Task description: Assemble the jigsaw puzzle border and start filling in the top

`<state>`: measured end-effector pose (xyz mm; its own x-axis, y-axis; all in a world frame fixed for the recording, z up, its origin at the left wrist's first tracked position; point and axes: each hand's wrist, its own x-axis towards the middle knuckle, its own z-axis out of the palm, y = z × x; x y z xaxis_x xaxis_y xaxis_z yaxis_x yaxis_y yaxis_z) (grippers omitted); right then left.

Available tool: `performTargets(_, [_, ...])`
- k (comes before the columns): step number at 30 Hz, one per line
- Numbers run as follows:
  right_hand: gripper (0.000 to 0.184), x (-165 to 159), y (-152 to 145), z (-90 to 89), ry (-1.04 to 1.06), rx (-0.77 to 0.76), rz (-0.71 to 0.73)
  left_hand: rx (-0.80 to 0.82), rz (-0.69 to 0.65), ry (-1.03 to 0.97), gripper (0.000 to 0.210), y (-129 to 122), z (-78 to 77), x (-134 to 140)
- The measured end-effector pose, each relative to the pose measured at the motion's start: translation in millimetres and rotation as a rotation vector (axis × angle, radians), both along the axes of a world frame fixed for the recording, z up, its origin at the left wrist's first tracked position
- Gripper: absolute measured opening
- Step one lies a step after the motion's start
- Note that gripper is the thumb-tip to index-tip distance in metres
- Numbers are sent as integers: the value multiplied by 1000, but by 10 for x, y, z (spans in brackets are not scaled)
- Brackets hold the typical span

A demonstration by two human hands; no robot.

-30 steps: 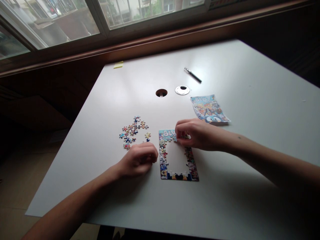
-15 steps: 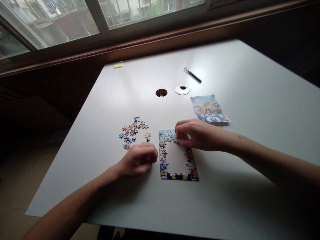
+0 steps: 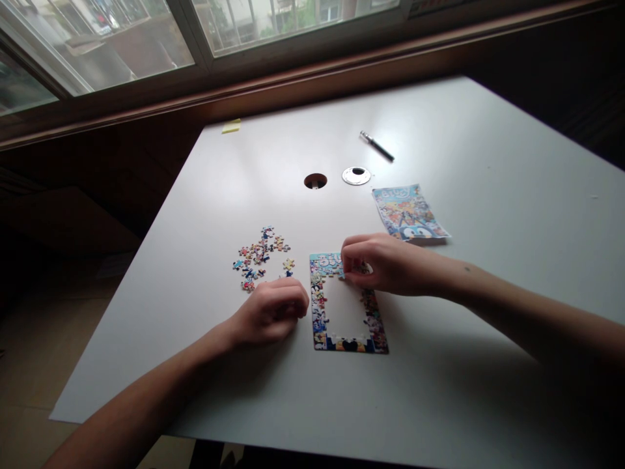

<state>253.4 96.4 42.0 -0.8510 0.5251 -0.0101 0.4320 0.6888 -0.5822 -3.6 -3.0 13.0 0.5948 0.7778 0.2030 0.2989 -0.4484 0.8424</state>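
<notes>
A jigsaw puzzle [image 3: 319,326] lies on the white table, its border joined into an upright rectangle around a bare middle. My right hand [image 3: 378,262] is over its top edge, thumb and fingers pinched on a small light-blue puzzle piece [image 3: 341,275] that shows only in part at the fingertips. Just left of the puzzle rests my left hand [image 3: 271,311], its fingers curled closed; whatever may be inside them is hidden. Beyond that hand is a loose pile of puzzle pieces [image 3: 256,257], a yellowish piece [image 3: 288,264] lying at its right side.
A printed picture sheet [image 3: 407,212] lies behind my right hand. Farther back are a black pen [image 3: 377,146], a round metal cover [image 3: 356,176] and a cable hole [image 3: 315,182]. A yellow sticky note [image 3: 231,126] is at the table's far left corner, below a window [image 3: 293,19].
My right hand's fingertips have shifted very slightly at the top of the puzzle, and less of the light-blue piece shows. My left hand has stayed in place.
</notes>
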Motion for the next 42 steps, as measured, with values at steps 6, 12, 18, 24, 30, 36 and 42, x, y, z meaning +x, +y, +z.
performTargets(6, [7,6,3,-6,-22,-10,0,1,0,2,29,-1,-15,-7])
performTargets(12, [7,-3,0,-6,-36,-7,2,3,0,4,29,-1,-22,-11])
performTargets(18, [8,1,-3,-1,-35,-6,9,0,1,5,29,-1,-22,-12])
performTargets(24, [8,0,2,-6,-25,-1,6,4,0,4,28,-5,-6,-8])
performTargets(30, [9,-1,-3,-11,-6,-8,8,-1,0,9,29,-5,-15,-9])
performTargets(36, [8,0,0,-10,-15,-8,9,-5,-3,13,29,0,-11,-16])
performTargets(42, [9,-4,-5,0,-12,-15,5,-6,-2,14,29,5,-11,-13])
